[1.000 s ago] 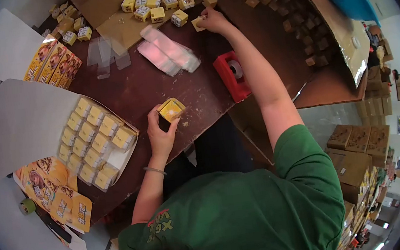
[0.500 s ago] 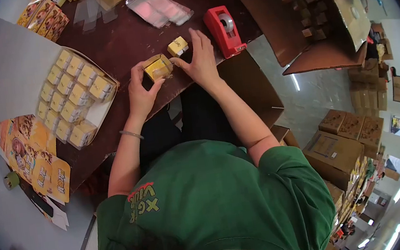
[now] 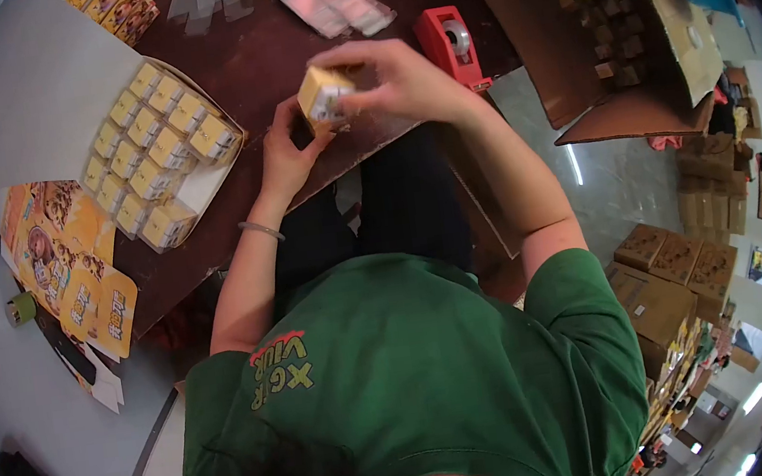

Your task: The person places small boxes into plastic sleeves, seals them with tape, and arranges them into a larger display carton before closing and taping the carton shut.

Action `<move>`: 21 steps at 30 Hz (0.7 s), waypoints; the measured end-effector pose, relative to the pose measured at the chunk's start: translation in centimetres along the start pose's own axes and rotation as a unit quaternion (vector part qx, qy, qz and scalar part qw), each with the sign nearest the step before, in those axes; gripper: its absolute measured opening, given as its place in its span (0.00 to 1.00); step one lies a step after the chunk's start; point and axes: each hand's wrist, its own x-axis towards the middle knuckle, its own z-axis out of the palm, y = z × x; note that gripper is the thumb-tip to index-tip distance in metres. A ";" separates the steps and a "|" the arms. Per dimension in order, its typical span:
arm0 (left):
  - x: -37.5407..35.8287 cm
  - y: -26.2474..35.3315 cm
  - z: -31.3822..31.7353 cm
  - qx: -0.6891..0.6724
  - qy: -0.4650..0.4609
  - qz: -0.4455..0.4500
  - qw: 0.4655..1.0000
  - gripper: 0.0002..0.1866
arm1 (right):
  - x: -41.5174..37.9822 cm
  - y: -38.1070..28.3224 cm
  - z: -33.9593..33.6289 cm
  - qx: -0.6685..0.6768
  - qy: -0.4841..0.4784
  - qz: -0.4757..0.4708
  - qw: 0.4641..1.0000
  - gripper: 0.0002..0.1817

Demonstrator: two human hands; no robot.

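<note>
Dark-red tabletop (image 3: 239, 76): right hand (image 3: 400, 79) pinches yellow box (image 3: 316, 90); left hand (image 3: 287, 157) curled close by, grip partly hidden, can't tell.

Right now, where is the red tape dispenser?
In the head view, the red tape dispenser sits on the dark table, above and right of centre, just beyond the person's right hand, with clear plastic sleeves to its left.

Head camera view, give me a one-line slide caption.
Right hand grips a yellow box close to the left hand, between a filled tray and a tape dispenser.
</note>
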 end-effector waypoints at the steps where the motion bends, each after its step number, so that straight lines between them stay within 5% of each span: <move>1: 0.0 -0.1 -0.1 0.016 -0.001 0.003 1.000 0.31 | 0.0 -0.6 0.7 -0.276 -0.039 -0.085 0.957 0.26; 2: 0.0 -0.2 -0.1 0.032 -0.004 0.005 0.999 0.31 | -0.5 1.1 2.4 -0.374 -0.014 -0.102 0.922 0.27; 5: -0.1 0.3 -0.1 0.040 -0.007 0.012 0.999 0.30 | -1.4 0.3 3.1 -0.327 0.056 -0.147 0.932 0.29; 8: 0.1 0.4 0.0 0.029 -0.019 0.020 0.999 0.30 | -2.2 2.4 2.5 -0.009 0.128 0.035 0.991 0.24; 12: 0.0 0.5 -0.2 0.057 -0.030 0.027 0.998 0.30 | -1.8 4.4 3.1 0.200 0.121 0.145 0.961 0.19; 18: -0.1 0.7 -0.2 0.057 -0.033 0.016 0.998 0.30 | 1.1 2.7 2.6 -0.228 0.085 -0.092 0.966 0.16; 21: 0.1 0.5 -0.3 0.063 -0.032 0.014 0.997 0.31 | 2.3 2.3 2.5 -0.232 -0.005 0.035 0.972 0.13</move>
